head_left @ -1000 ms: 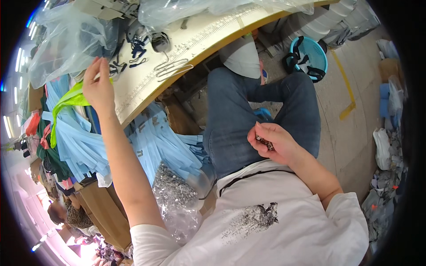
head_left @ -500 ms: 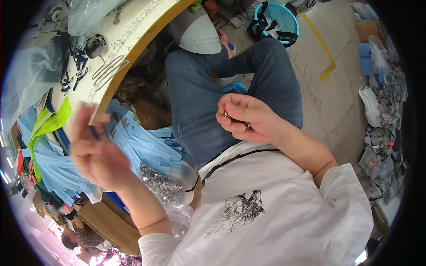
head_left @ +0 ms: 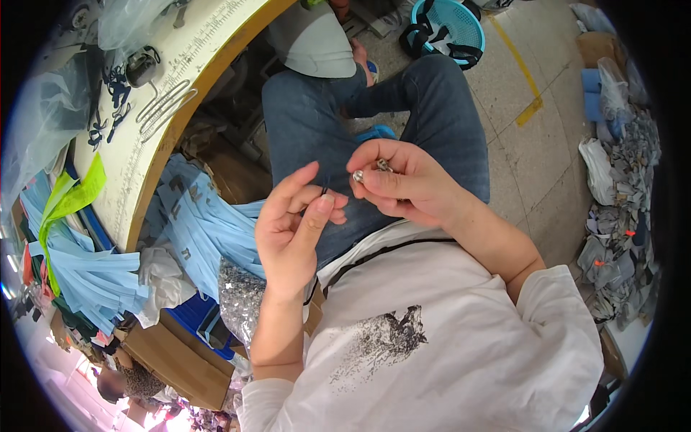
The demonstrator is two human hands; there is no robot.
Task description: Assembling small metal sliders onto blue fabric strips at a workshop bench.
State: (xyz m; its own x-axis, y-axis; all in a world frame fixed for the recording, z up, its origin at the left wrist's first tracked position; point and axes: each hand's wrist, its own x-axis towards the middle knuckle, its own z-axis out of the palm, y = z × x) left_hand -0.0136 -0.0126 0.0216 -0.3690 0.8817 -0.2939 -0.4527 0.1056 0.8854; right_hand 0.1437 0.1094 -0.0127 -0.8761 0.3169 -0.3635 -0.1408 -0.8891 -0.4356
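Over my lap, my left hand (head_left: 294, 234) pinches a short, thin dark cord (head_left: 326, 186) between thumb and fingertips. Close beside it, my right hand (head_left: 414, 186) is closed on small shiny metal pieces. One rounded metal piece (head_left: 358, 176) sticks out at the thumb tip, facing the cord, and a small gap separates the two. More metal pieces (head_left: 384, 165) show behind the right thumb; how many the fingers hide, I cannot tell. On the table lie several similar dark cords (head_left: 117, 93), next to a bent wire rack (head_left: 164, 109).
A curved white table edge (head_left: 194, 90) with ruler marks runs along my left. Beneath it hang light blue fabric strips (head_left: 198, 223), near a clear bag of small shiny parts (head_left: 240, 297). A turquoise basket (head_left: 471, 29) stands ahead; scraps (head_left: 626, 216) are piled at right.
My left hand has come from the table edge to my right hand, and a dark cord now shows in its fingers. The right hand has turned, bringing a metal piece out at its thumb tip.
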